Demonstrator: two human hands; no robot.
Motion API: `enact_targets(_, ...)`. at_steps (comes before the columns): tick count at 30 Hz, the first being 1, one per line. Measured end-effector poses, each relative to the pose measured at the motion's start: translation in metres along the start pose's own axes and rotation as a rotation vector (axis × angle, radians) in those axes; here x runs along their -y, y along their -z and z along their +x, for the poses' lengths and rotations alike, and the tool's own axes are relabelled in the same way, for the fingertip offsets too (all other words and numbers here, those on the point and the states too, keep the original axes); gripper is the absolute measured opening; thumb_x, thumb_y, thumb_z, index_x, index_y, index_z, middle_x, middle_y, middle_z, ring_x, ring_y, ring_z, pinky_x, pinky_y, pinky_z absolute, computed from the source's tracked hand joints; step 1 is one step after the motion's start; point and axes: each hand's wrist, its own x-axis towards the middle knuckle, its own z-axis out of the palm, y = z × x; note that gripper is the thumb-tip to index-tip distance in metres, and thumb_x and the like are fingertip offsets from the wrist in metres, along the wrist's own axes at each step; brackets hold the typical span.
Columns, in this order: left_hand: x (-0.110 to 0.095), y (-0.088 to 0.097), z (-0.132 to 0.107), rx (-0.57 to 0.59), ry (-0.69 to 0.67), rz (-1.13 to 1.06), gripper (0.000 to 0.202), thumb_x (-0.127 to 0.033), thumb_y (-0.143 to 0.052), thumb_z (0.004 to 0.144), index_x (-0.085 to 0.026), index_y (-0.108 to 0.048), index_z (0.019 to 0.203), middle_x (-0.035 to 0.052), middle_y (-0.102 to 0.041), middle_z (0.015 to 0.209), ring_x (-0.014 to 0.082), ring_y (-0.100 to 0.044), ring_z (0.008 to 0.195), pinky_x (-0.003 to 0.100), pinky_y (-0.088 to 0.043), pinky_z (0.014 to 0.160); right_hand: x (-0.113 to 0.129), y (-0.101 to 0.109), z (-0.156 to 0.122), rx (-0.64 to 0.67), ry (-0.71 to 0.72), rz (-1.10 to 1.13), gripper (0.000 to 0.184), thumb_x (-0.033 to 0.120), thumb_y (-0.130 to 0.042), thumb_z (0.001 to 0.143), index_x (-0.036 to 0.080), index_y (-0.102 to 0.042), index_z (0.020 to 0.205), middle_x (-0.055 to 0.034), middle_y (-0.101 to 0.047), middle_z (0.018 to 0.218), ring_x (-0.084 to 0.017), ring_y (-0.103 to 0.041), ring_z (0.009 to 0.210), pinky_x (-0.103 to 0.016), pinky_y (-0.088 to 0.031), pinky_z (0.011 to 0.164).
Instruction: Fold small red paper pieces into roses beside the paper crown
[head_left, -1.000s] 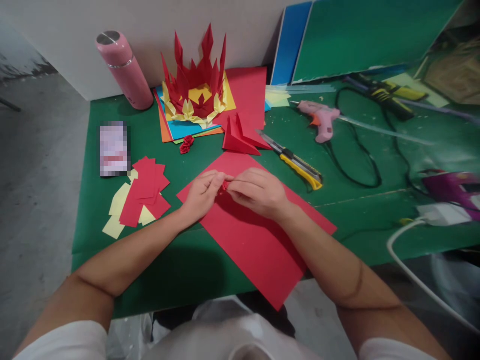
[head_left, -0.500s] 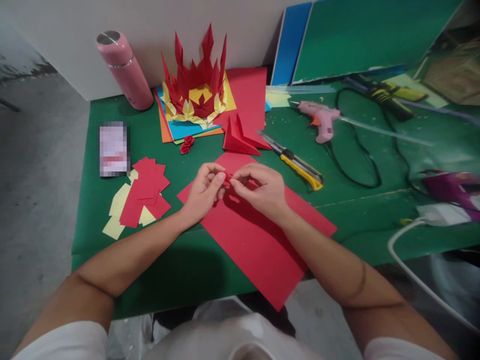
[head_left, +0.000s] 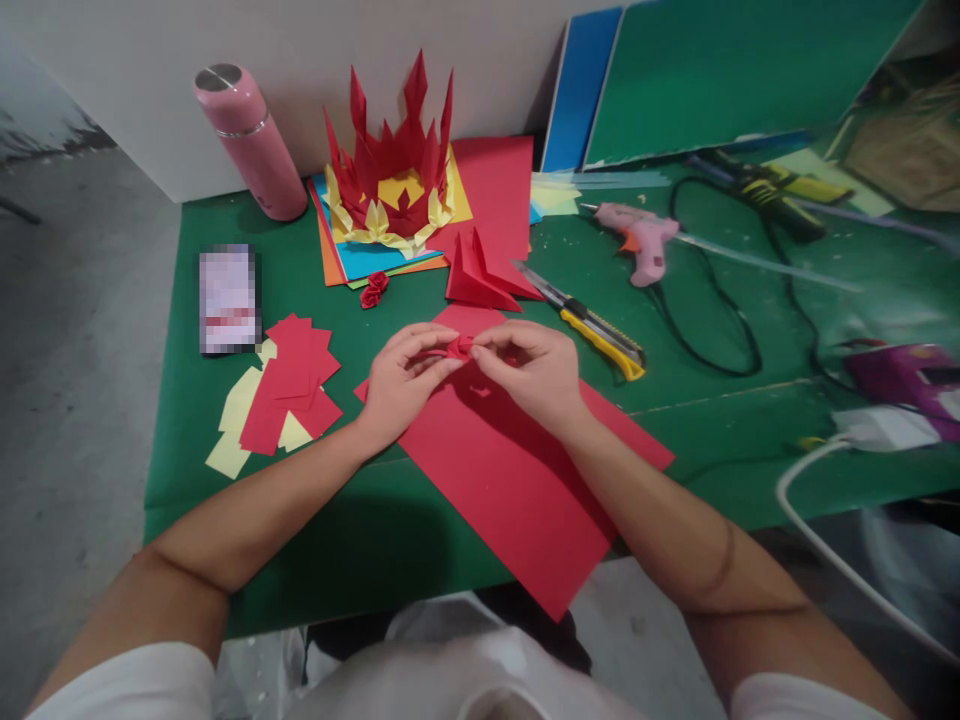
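Note:
A small folded red paper piece (head_left: 460,347), rose-like in shape, is pinched between my two hands. My left hand (head_left: 409,380) grips it from the left with thumb and fingertips. From the right, my right hand (head_left: 529,370) pinches its other side; fingers partly cover it. Beneath both hands lies a large red paper sheet (head_left: 517,490), set at a slant. Just beyond are two small red paper roses (head_left: 374,290) and folded red paper shapes (head_left: 484,277). A yellow utility knife (head_left: 600,335) rests to the right of my right hand.
A red and yellow paper crown (head_left: 390,190) stands on coloured sheets at the back, beside a pink flask (head_left: 251,145). Red and yellow paper pieces (head_left: 285,385) and a blurred-out phone (head_left: 226,298) lie left. A pink glue gun (head_left: 641,235) and its cord occupy the right.
The small red paper piece has turned and now shows more between the fingertips. My left fingers have straightened around it, and my right hand has shifted slightly to the right.

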Motion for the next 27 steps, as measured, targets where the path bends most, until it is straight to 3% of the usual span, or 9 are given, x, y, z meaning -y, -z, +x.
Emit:
enact_targets(4,-0.0004,0.0008,-0.0003,0.008,0.023,-0.026,0.029,-0.037,-0.081,0.069,-0.021,-0.074,0.092,0.0047,-0.072,0.097,0.0144,-0.069,0.084,0.029,-0.058,0.081,0.0015,0.0023,0.0004,-0.021,0.201,-0.149,0.01,0.016,-0.064,0.078,0.02,-0.068,0.07,0.0026,-0.064,0.059,-0.01,-0.055,0.052,-0.024,-0.048,0.056)
enact_targets(7,0.0001,0.0007,-0.0003,0.013,-0.015,-0.017,0.03,-0.037,-0.081,0.069,-0.022,-0.074,0.094,0.0036,-0.072,0.093,0.0136,-0.069,0.082,0.028,-0.057,0.079,0.0036,0.0047,0.0011,0.0,0.266,-0.22,0.012,0.017,-0.063,0.08,0.021,-0.067,0.07,0.0028,-0.063,0.058,-0.011,-0.056,0.053,-0.025,-0.048,0.059)
enact_targets(14,-0.0015,0.0016,0.0021,0.009,-0.092,0.054,0.023,-0.038,-0.078,0.072,-0.027,-0.077,0.093,0.0027,-0.072,0.086,0.0122,-0.066,0.076,0.026,-0.054,0.073,0.005,0.0066,0.0016,0.032,0.259,-0.241,0.013,0.018,-0.06,0.082,0.022,-0.066,0.07,0.0024,-0.063,0.058,-0.011,-0.055,0.053,-0.026,-0.047,0.058)
enact_targets(20,-0.002,0.0029,0.0022,0.06,-0.13,0.056,0.021,-0.033,-0.074,0.078,-0.03,-0.076,0.099,0.0037,-0.072,0.091,0.0134,-0.066,0.085,0.027,-0.054,0.077,0.0026,0.0062,0.0035,0.032,0.234,-0.188,0.01,0.017,-0.061,0.079,0.021,-0.064,0.07,0.0029,-0.062,0.058,-0.011,-0.054,0.053,-0.025,-0.046,0.057)
enact_targets(23,-0.0016,0.0021,0.0011,0.047,-0.093,0.013,0.02,-0.033,-0.075,0.077,-0.027,-0.077,0.096,0.0048,-0.072,0.096,0.0143,-0.067,0.09,0.027,-0.055,0.079,0.0022,0.0054,0.0031,0.036,0.192,-0.148,0.009,0.016,-0.061,0.077,0.021,-0.063,0.07,0.0027,-0.062,0.059,-0.011,-0.054,0.053,-0.024,-0.045,0.055)
enact_targets(27,-0.0013,0.0001,0.0003,0.051,0.08,-0.125,0.025,-0.038,-0.078,0.072,-0.022,-0.076,0.091,0.0044,-0.073,0.093,0.0141,-0.069,0.084,0.027,-0.056,0.076,0.0039,0.006,0.0026,0.062,0.228,-0.192,0.011,0.015,-0.06,0.078,0.021,-0.062,0.069,0.0027,-0.062,0.06,-0.011,-0.054,0.054,-0.024,-0.045,0.057)
